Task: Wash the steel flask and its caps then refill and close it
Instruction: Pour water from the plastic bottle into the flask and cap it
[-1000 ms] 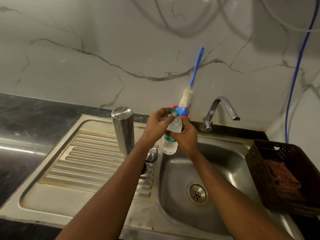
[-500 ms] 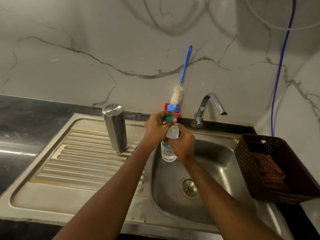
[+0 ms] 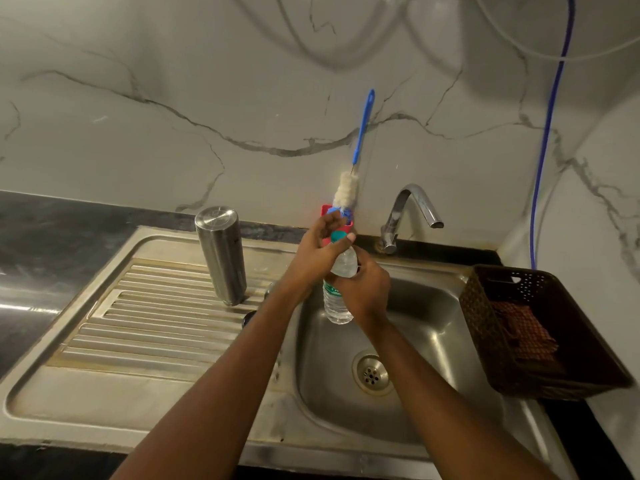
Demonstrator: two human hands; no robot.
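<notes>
Right hand (image 3: 363, 292) holds clear plastic bottle (image 3: 337, 308), left hand (image 3: 317, 252) pinches its teal cap (image 3: 337, 236), grips unchanged; cylindrical steel flask (image 3: 221, 258) upright, centre-left.

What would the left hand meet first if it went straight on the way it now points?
Past the bottle cap it pinches, the left hand would probably meet the red holder with the brush by the wall; depth is unclear.

Veined marble wall (image 3: 173, 98), dark countertop (image 3: 52, 216)
</notes>
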